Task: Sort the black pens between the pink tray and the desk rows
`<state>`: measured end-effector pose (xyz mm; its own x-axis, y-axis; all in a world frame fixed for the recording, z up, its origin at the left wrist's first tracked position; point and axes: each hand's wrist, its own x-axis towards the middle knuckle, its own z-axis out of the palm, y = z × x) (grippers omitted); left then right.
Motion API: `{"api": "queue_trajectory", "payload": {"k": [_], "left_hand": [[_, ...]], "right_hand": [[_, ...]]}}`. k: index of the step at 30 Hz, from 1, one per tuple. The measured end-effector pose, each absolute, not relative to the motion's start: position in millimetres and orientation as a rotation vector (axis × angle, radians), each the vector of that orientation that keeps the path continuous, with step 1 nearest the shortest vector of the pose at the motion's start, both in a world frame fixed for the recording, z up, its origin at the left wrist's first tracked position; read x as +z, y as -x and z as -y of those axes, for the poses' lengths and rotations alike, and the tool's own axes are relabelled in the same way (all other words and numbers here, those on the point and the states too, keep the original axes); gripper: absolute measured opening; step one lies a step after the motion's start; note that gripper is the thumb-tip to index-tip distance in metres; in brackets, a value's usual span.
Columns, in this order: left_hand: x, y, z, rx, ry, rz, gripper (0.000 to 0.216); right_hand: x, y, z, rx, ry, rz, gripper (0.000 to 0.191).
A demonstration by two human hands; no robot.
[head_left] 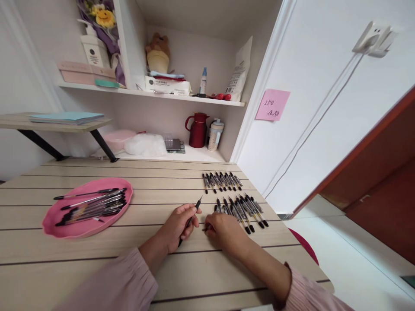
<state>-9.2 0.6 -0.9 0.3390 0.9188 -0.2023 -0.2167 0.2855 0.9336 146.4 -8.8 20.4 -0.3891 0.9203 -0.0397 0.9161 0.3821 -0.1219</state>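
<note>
My left hand point(181, 222) is closed around a black pen point(197, 204), whose thin bare tip points up and away from me. Just to its right, my right hand point(225, 231) has its fingers pinched together low over the table; a small dark bit shows at the fingertips, too little to name. Beyond and beside the right hand lies a near row of clear-barrelled pens point(241, 209) with black ends. Farther back is a second row of similar pens point(222, 181). At the left, a pink tray point(52, 220) holds a loose pile of pens point(97, 205).
The slatted wooden table point(106, 263) meets a white shelf unit point(194, 98) at the back. On the lower shelf stand a red jug point(198, 131) and a patterned bottle point(215, 135). A small raised stand point(78, 127) is at back left. A wall socket point(372, 38) has a hanging cable.
</note>
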Motion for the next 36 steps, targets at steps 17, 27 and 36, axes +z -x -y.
{"api": "queue_trajectory", "payload": {"k": [17, 27, 36], "left_hand": [[-2.2, 11.3, -3.6, 0.931, -0.951, -0.904, 0.024], [-4.3, 9.6, -4.5, 0.921, -0.951, -0.905, 0.026], [-3.7, 9.9, -3.5, 0.924, -0.962, -0.909, 0.025]], "right_hand": [[16.8, -163.3, 10.9, 0.168, 1.682, 2.458, 0.014], [10.4, -187.1, 17.4, 0.066, 1.889, 2.312, 0.018], [7.7, -179.6, 14.0, -0.034, 1.950, 2.337, 0.016]]}}
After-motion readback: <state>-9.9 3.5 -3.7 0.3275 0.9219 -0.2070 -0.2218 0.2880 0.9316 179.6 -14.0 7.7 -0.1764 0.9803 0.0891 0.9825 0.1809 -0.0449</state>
